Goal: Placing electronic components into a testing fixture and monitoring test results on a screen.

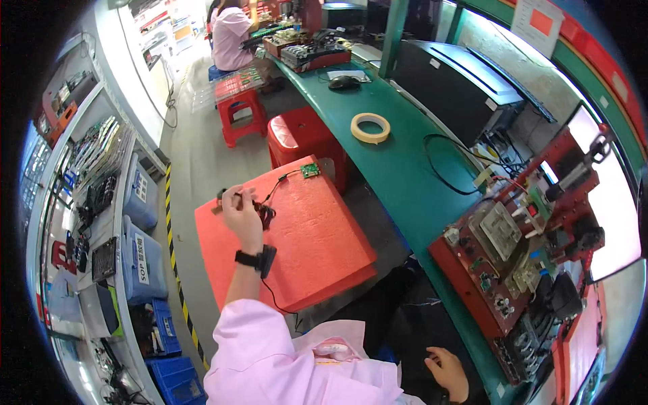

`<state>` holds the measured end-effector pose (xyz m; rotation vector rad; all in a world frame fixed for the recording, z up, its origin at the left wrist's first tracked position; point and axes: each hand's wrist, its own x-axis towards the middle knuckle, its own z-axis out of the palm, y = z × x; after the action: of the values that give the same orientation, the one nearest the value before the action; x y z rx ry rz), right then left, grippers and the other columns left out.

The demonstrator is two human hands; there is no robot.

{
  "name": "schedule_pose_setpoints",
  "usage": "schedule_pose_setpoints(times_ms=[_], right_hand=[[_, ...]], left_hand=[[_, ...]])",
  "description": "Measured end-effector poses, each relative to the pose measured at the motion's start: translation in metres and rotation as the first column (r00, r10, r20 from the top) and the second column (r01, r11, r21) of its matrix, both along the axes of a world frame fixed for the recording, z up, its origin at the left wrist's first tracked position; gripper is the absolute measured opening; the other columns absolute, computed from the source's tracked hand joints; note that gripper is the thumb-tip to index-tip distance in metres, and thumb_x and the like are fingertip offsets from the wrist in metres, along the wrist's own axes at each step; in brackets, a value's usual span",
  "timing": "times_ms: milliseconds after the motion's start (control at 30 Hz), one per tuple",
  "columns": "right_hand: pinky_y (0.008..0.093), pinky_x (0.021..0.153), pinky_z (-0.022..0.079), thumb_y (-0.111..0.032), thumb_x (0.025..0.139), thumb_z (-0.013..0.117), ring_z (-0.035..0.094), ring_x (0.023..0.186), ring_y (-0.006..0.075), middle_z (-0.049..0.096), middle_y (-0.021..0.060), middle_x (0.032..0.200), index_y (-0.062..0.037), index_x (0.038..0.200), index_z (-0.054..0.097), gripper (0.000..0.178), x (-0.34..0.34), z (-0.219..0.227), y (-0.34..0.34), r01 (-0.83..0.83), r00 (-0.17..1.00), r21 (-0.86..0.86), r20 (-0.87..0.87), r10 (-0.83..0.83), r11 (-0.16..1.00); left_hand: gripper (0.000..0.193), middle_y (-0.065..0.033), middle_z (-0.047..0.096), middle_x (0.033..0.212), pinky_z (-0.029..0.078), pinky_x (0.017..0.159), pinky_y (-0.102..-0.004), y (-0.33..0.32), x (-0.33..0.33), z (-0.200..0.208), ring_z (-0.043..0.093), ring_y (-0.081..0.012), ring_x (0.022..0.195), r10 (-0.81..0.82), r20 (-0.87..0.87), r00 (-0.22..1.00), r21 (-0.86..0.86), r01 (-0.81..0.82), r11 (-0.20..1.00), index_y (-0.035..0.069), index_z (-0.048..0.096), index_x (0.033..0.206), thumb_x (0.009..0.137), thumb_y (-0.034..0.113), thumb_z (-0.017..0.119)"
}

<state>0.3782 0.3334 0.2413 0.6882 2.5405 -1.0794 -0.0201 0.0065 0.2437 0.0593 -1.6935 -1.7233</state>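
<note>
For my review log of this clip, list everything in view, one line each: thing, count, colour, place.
Foam pad: 1, orange-red, beside the bench in front of the person.
Small circuit board: 1, green, far corner of the pad, on a dark wire.
Workbench: 1, green, running along the right.
Tape roll: 1, cream, on the bench.
Test fixture: 1, red, near end of the bench.
Computer mouse: 1, black, far end of the bench.
Stools: 2 clearly seen, red, along the aisle.
Storage bins: several, blue, on left shelves.
Co-worker: 1, pink coat, seated far off.
Left hand: raised over the pad, fingers on dark wired parts, black wrist strap.
Right hand: low by the bench edge, holding nothing visible.
</note>
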Motion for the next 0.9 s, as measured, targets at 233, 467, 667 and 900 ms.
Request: schedule_pose_setpoints(times_ms=[233, 467, 667, 900], right_hand=[[0.0332, 0.069, 0.047, -0.017, 0.079, 0.062, 0.059, 0.077, 0.0262, 0.059, 0.0116, 0.083, -0.004, 0.104, 0.059, 0.028, -0.015, 0.093, -0.005, -0.264, 0.942, -0.057, -0.232, 0.244, 0.963], [0.0331, 0.068, 0.047, -0.007, 0.077, 0.063, 0.058, 0.075, 0.0255, 0.058, 0.0115, 0.084, -0.0028, 0.101, 0.059, 0.025, -0.047, 0.159, -0.002, -0.284, 0.779, 0.118, -0.55, 0.301, 0.951], [0.0324, 0.079, 0.047, -0.015, 0.084, 0.06, 0.055, 0.094, 0.0212, 0.053, 0.0098, 0.109, -0.0047, 0.119, 0.048, 0.038, -0.095, 0.161, 0.006, -0.197, 0.731, -0.016, -0.669, 0.136, 0.98], [0.0333, 0.086, 0.045, -0.022, 0.087, 0.058, 0.053, 0.102, 0.0214, 0.053, 0.0113, 0.111, -0.0039, 0.12, 0.041, 0.041, -0.127, 0.131, 0.006, -0.21, 0.742, -0.278, -0.669, -0.033, 0.937]], left_hand=[[0.009, -0.0116, 0.062, 0.085, 0.048, 0.057, -0.023, 0.041, 0.081, 0.074, 0.06, -0.0142, 0.064, -0.436, -0.141, 0.889, -0.001, 0.441, 0.898, 0.001, 0.05, 0.098, 0.089, 0.002, 0.048], [0.009, -0.0168, 0.061, 0.081, 0.044, 0.041, -0.025, 0.068, 0.135, 0.093, 0.057, -0.0196, 0.048, -0.805, -0.284, 0.521, 0.1, 0.851, 0.516, 0.003, 0.044, 0.097, 0.09, 0.006, 0.046], [0.011, -0.0208, 0.061, 0.074, 0.047, 0.041, -0.0277, 0.104, 0.157, 0.08, 0.057, -0.0224, 0.047, -0.931, -0.365, 0.012, 0.18, 0.982, -0.058, 0.003, 0.042, 0.094, 0.089, 0.009, 0.051], [0.005, -0.0268, 0.063, 0.076, 0.05, 0.051, -0.031, 0.141, 0.173, 0.099, 0.061, -0.0259, 0.055, -0.736, -0.436, -0.518, 0.043, 0.805, -0.592, 0.0, 0.057, 0.086, 0.082, 0.002, 0.058]])
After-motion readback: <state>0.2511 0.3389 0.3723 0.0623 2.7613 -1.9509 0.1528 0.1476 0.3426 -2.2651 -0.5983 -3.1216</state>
